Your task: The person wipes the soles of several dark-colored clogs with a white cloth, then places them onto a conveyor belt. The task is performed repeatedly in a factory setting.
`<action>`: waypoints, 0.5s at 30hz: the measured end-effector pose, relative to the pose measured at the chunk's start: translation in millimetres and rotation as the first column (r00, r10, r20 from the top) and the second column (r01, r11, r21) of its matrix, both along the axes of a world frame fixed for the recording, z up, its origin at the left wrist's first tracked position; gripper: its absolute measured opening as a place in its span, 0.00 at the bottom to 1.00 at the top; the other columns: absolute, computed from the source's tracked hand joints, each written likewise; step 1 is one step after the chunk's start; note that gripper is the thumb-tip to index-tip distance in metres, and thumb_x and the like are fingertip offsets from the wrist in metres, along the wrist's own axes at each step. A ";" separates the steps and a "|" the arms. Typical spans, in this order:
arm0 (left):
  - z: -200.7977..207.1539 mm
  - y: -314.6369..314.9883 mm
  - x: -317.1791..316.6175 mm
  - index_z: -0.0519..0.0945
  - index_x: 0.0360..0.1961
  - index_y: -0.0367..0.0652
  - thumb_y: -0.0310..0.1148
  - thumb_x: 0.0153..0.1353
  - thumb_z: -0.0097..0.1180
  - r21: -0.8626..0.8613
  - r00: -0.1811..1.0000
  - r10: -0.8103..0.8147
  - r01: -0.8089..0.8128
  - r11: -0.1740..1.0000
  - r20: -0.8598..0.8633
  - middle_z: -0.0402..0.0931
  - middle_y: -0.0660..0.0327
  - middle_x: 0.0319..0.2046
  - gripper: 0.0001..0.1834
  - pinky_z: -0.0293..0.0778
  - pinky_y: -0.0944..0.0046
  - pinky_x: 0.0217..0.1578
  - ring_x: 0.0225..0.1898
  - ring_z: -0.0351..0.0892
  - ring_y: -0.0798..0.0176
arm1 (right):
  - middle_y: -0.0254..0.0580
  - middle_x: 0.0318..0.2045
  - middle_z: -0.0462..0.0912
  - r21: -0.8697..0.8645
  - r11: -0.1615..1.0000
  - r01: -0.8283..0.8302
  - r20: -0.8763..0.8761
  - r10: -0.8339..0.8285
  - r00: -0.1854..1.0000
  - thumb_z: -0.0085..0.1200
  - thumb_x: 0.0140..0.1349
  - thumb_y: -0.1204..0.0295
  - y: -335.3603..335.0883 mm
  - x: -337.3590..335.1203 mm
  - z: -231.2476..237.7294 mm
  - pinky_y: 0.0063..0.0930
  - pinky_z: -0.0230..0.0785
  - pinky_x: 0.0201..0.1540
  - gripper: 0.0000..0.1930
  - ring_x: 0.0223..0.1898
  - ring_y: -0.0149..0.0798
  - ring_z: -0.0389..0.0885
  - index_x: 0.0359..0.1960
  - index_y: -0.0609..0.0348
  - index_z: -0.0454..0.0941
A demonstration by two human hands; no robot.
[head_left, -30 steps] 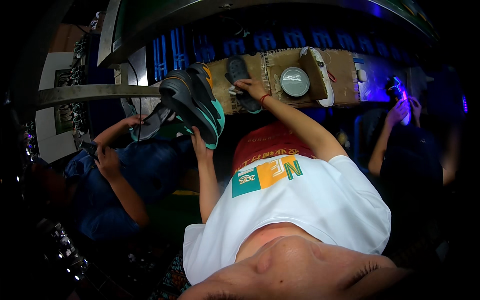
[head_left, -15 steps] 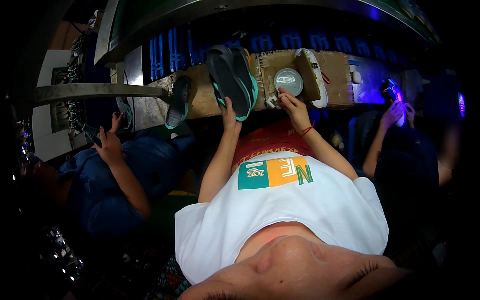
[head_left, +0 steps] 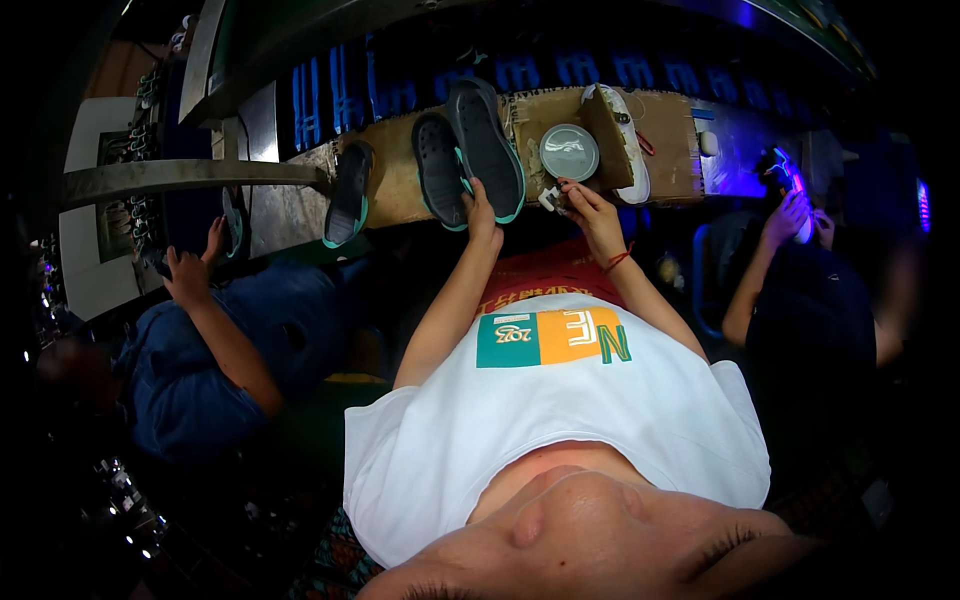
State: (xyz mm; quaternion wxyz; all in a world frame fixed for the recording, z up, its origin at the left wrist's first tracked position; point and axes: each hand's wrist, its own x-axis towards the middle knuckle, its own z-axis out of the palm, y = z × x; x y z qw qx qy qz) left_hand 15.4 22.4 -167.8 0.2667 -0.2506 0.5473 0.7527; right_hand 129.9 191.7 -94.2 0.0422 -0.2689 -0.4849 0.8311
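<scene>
Left hand (head_left: 482, 212): fingers closed around the dark grey rubber shoe sole with teal edge (head_left: 487, 148). Right hand (head_left: 588, 203): fingertips pinched narrow on a small white piece (head_left: 549, 199) below the round grey tin (head_left: 569, 152).

A teal and orange rectangular label (head_left: 552, 338) sits on the white shirt at centre frame. At the upper right edge, a small glowing blue-violet screen (head_left: 785, 172) is held by another person.
</scene>
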 end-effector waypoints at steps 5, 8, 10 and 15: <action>21.1 -37.2 7.4 0.46 0.68 0.37 0.56 0.66 0.43 -0.052 0.978 0.041 -0.053 0.997 -0.206 0.54 0.48 0.65 0.42 0.60 0.61 0.60 0.64 0.58 0.53 | 0.33 0.52 0.77 0.026 0.999 -0.021 0.030 0.020 0.999 0.51 0.66 0.66 -2.6 -1.7 0.8 0.20 0.67 0.45 0.11 0.48 0.26 0.74 0.46 0.55 0.79; 1.3 -72.0 -8.7 0.53 0.65 0.34 0.54 0.67 0.41 -0.261 0.947 0.000 -0.088 0.961 -0.321 0.57 0.48 0.63 0.37 0.59 0.60 0.60 0.63 0.60 0.53 | 0.31 0.49 0.78 0.006 1.000 -0.030 0.058 0.029 0.998 0.52 0.65 0.66 -5.4 -1.2 2.2 0.20 0.66 0.45 0.12 0.46 0.25 0.74 0.45 0.56 0.79; -22.9 -84.7 -17.4 0.60 0.58 0.30 0.54 0.67 0.43 -0.359 0.915 0.035 -0.193 0.913 -0.401 0.63 0.45 0.57 0.34 0.59 0.56 0.58 0.58 0.64 0.50 | 0.31 0.47 0.79 0.190 0.979 -0.078 0.008 0.078 0.997 0.53 0.64 0.66 -8.1 -1.2 0.9 0.22 0.64 0.46 0.11 0.45 0.27 0.74 0.42 0.57 0.81; -54.3 -99.8 -26.8 0.63 0.48 0.31 0.45 0.64 0.52 -0.730 0.862 -0.242 -0.194 0.656 -0.446 0.63 0.44 0.49 0.26 0.60 0.50 0.52 0.51 0.63 0.42 | 0.34 0.38 0.79 0.768 0.628 -0.130 -0.026 0.233 0.972 0.58 0.57 0.67 -7.6 -2.5 -3.7 0.29 0.60 0.52 0.09 0.45 0.36 0.71 0.36 0.53 0.85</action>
